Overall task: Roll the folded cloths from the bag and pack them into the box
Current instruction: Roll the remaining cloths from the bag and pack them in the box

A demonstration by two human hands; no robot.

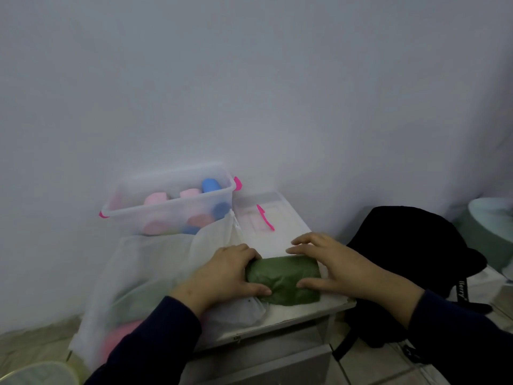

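I see the green cloth point(283, 280) lying near the front edge of the small white table point(305, 311), partly rolled, its long side running left to right. My left hand point(227, 272) curls over its left end, fingers wrapped over the top and thumb pressed against the near side — it grips the cloth. My right hand point(333, 263) lies over the right end with the fingers spread and mostly flat, reaching past the far edge of the cloth, and the thumb rests on the near side; it presses down more than it clasps.

Just left of the cloth the white bag point(144, 270) slumps over the table's left edge, its mouth towards the hands. Something pink shows dimly through its lower part.

At the back left corner stands the clear box point(169, 209) with pink clips, touching the bag's top edge. In it lie rolled cloths — pink ones point(156, 201) and blue ones point(211, 184), some seen only through the wall. The lid point(263, 218) lies flat beside the box at the back right, with a pink strip on it.

Off the table's right edge sits a black backpack point(410, 245) on the tiled floor; the wall behind is plain white
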